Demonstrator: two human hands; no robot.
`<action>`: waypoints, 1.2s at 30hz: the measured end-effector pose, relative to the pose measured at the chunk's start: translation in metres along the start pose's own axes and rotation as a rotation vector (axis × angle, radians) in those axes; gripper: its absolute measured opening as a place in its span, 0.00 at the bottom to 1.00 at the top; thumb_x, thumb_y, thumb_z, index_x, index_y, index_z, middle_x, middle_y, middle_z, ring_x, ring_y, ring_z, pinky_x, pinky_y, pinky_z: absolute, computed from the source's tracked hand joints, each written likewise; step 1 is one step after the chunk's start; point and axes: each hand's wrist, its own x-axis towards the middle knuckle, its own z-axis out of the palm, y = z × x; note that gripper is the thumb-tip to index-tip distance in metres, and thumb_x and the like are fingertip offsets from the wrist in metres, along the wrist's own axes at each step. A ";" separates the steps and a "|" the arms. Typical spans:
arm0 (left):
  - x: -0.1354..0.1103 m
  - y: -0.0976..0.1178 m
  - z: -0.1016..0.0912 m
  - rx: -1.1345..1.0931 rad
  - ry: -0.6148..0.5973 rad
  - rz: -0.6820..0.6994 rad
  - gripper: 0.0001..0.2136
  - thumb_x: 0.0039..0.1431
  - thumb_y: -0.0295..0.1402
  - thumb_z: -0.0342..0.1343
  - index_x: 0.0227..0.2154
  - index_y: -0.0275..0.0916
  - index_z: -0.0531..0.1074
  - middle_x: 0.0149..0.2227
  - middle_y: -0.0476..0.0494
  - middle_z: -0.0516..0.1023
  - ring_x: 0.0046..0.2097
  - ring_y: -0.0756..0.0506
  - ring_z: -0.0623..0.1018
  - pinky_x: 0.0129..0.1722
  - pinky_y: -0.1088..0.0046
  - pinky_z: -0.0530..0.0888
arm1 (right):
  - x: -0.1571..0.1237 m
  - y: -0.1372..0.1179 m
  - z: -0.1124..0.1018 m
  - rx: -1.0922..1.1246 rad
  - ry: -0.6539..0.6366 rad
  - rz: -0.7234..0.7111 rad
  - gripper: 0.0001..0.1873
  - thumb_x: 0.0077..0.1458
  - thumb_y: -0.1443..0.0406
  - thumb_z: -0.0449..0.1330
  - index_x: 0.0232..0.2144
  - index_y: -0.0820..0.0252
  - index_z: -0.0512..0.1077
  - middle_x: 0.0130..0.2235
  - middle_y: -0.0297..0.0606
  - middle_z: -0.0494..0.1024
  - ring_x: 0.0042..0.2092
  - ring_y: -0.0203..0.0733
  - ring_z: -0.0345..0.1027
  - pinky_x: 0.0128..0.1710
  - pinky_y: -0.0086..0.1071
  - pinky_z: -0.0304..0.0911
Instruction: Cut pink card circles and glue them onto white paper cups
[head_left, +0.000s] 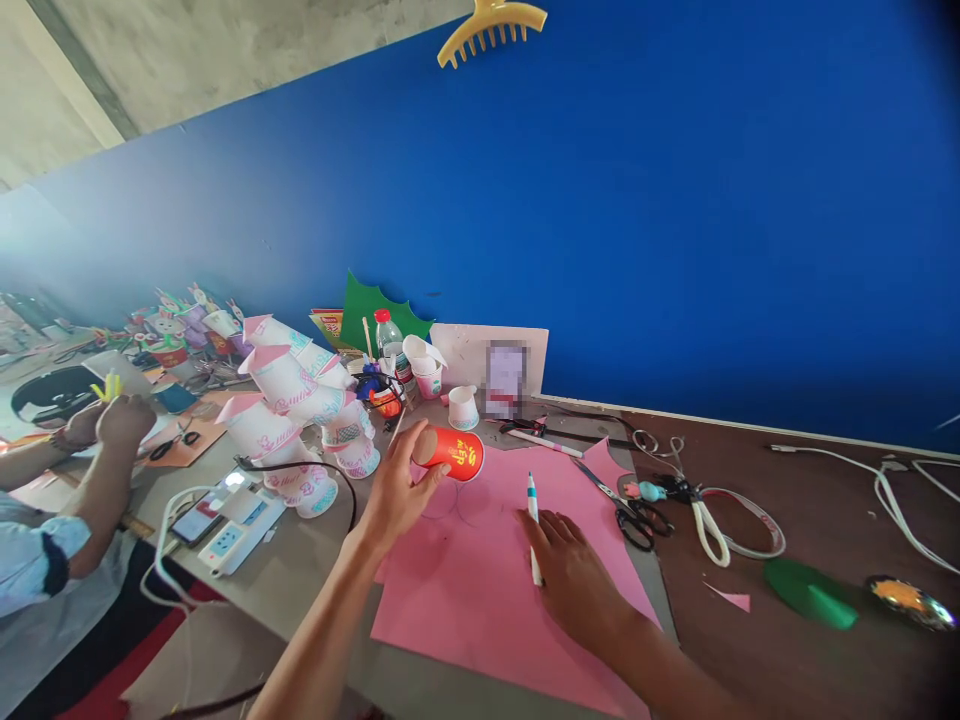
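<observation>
Holding, left hand (pixel 397 482): fingers and thumb are curling around one red cup (pixel 463 456), which is lying tipped sideways over the upper part of a pink sheet (pixel 457 610); whether the cup is touching the sheet cannot be told.

Right hand (pixel 571 562): half-curled, resting on the sheet, its thumb crossing one white marker (pixel 536 572); the marker's teal end is pointing away from the wearer. Whether the hand is gripping it or only covering it cannot be told.

Sheet: bearing faint drawn curves just below the cup.

Right of the sheet: scissors (pixel 634 522), black-handled, lying with blades pointing up and left.

Beyond the sheet: one white cup (pixel 463 408), standing.

Left: a pile of patterned cups (pixel 289 395) is leaning beside a power strip (pixel 241 530); a phone (pixel 196 518) is lying next to the strip.

Far left: a co-worker's hand (pixel 126 425) is holding something yellow (pixel 111 386).
</observation>
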 end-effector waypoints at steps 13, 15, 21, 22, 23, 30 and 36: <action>-0.011 0.003 0.000 0.039 0.009 -0.020 0.26 0.54 0.37 0.56 0.56 0.39 0.58 0.55 0.36 0.67 0.55 0.40 0.68 0.54 0.61 0.66 | 0.023 -0.020 0.044 0.506 0.201 0.089 0.31 0.46 0.76 0.49 0.55 0.66 0.59 0.48 0.54 0.74 0.51 0.51 0.67 0.47 0.46 0.67; -0.013 0.005 0.000 0.050 -0.011 -0.024 0.27 0.55 0.37 0.55 0.56 0.39 0.58 0.55 0.36 0.67 0.56 0.40 0.68 0.54 0.61 0.66 | 0.028 -0.018 0.041 0.525 0.248 0.146 0.27 0.53 0.74 0.46 0.56 0.65 0.55 0.49 0.54 0.73 0.50 0.48 0.69 0.45 0.43 0.69; -0.018 0.005 0.011 0.055 -0.109 -0.029 0.26 0.54 0.34 0.55 0.56 0.42 0.59 0.55 0.38 0.67 0.56 0.41 0.68 0.54 0.60 0.66 | 0.027 -0.006 0.023 0.779 0.358 0.353 0.17 0.62 0.63 0.45 0.52 0.59 0.56 0.39 0.44 0.78 0.38 0.42 0.74 0.37 0.37 0.71; -0.017 0.005 0.014 0.058 -0.119 -0.030 0.25 0.54 0.34 0.55 0.56 0.42 0.59 0.55 0.38 0.67 0.56 0.41 0.68 0.54 0.59 0.66 | 0.027 -0.005 0.022 0.809 0.368 0.360 0.17 0.62 0.62 0.45 0.52 0.59 0.56 0.39 0.44 0.78 0.37 0.41 0.74 0.37 0.36 0.70; -0.017 0.004 0.018 0.060 -0.127 -0.029 0.25 0.54 0.33 0.55 0.55 0.42 0.59 0.55 0.38 0.67 0.56 0.40 0.68 0.54 0.59 0.66 | 0.026 -0.004 0.022 0.826 0.383 0.367 0.17 0.62 0.61 0.45 0.52 0.59 0.56 0.39 0.44 0.78 0.38 0.41 0.74 0.37 0.36 0.70; -0.015 0.001 0.036 0.024 -0.163 0.003 0.25 0.54 0.33 0.55 0.55 0.42 0.59 0.54 0.38 0.67 0.55 0.41 0.68 0.54 0.60 0.67 | 0.026 0.007 0.030 0.783 0.425 0.402 0.16 0.62 0.60 0.46 0.51 0.59 0.57 0.40 0.45 0.78 0.41 0.43 0.74 0.39 0.37 0.69; -0.016 0.013 0.054 -0.063 -0.223 0.026 0.24 0.55 0.33 0.54 0.55 0.40 0.58 0.53 0.36 0.68 0.54 0.41 0.68 0.53 0.60 0.67 | 0.021 0.010 0.029 0.667 0.431 0.225 0.23 0.57 0.64 0.52 0.55 0.59 0.54 0.48 0.49 0.74 0.50 0.48 0.68 0.47 0.45 0.66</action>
